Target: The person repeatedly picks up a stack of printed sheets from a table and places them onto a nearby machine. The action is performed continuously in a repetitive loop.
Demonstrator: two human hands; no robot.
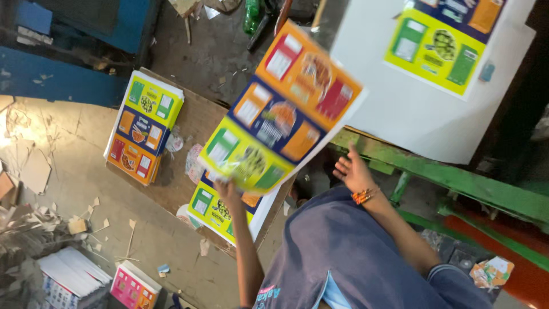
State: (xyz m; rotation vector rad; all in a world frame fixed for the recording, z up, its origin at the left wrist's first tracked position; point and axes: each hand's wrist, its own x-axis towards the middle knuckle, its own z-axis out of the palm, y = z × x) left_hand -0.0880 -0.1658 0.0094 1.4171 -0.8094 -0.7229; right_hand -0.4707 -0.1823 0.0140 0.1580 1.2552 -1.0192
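Observation:
My left hand (pixel 229 190) grips the near edge of a large printed sheet (pixel 284 109) with orange, dark blue and yellow-green panels, held tilted in the air. Below it lies a stack of similar sheets (pixel 213 210) on a brown board (pixel 194 123). My right hand (pixel 351 170), with a beaded bracelet on the wrist, is open with spread fingers just under the sheet's right edge, touching nothing that I can see.
A second stack of printed sheets (pixel 146 127) sits on the board's left end. A big white sheet (pixel 417 114) rests on a green metal frame (pixel 457 180) at right. Paper scraps litter the floor; more stacks (pixel 74 276) stand at bottom left. A green bottle (pixel 251 14) lies at the top.

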